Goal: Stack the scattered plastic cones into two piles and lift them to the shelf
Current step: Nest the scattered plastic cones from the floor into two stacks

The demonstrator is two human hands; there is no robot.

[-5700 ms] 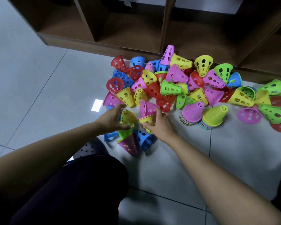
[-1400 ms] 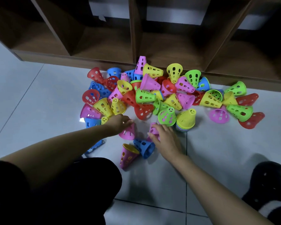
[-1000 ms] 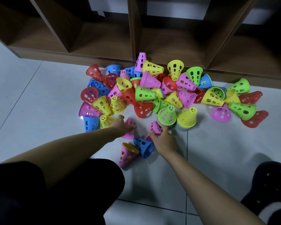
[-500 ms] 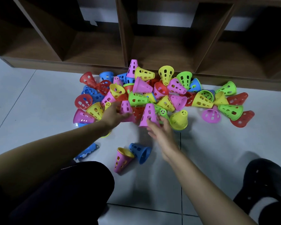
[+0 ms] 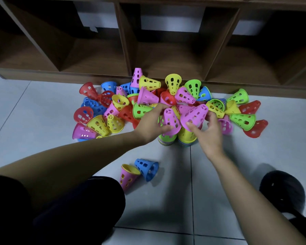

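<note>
Several perforated plastic cones in red, blue, yellow, green and pink lie scattered on the tiled floor in front of a wooden shelf (image 5: 168, 57). Two stacked piles stand side by side: the left pile (image 5: 166, 138) with green showing, the right pile (image 5: 185, 137) with yellow showing. My left hand (image 5: 151, 123) grips a pink cone (image 5: 170, 121) upright just above the left pile. My right hand (image 5: 208, 128) holds a second pink cone (image 5: 194, 114), tilted, above the right pile.
A blue cone (image 5: 147, 167) and a pink cone with a yellow one nested inside (image 5: 127, 176) lie apart on the floor close to me. My dark-clothed knee (image 5: 74, 206) is at lower left and a black slipper (image 5: 281, 191) at lower right. The shelf has several open compartments.
Both hands picked up a pink cone from the floor near me and carried them forward over the two piles. The camera view shifted slightly toward the shelf.
</note>
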